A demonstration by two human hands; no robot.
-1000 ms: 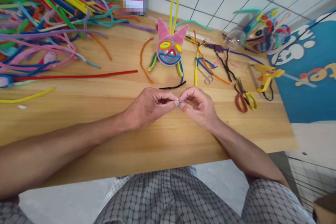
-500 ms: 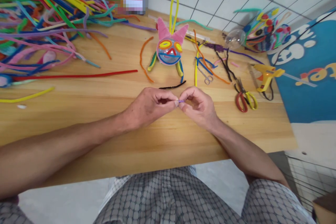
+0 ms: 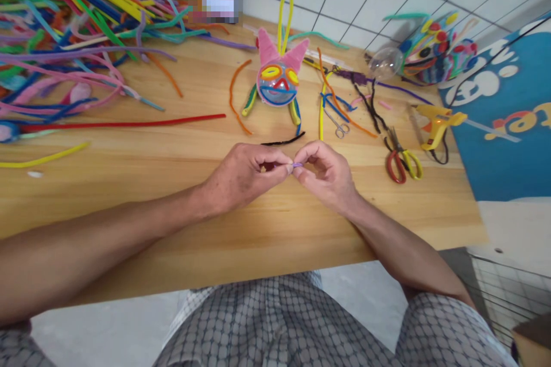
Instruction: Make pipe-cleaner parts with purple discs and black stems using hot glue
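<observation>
A short purple pipe cleaner (image 3: 297,165) is pinched between both my hands, mostly covered by the fingers. My left hand (image 3: 253,175) grips one end between thumb and forefinger. From the other side my right hand (image 3: 325,172) pinches it, so the fingertips nearly meet. Just beyond them lies a black pipe cleaner piece (image 3: 284,141) on the wooden table (image 3: 258,241). Farther back is a clear ball figure (image 3: 278,89) with pink ears, yellow eyes, a red nose, a blue mouth and a yellow loop on top.
Many coloured pipe cleaners (image 3: 86,28) are heaped at the left. On the right are red-and-yellow-handled scissors (image 3: 402,163), a yellow glue gun (image 3: 439,123), small scissors (image 3: 340,129) and a clear ball (image 3: 386,63). A decorated colourful piece (image 3: 434,54) stands by the tiled wall.
Both hands stay in nearly the same place. Slightly more of the purple pipe cleaner shows between the fingers; the other things have not moved.
</observation>
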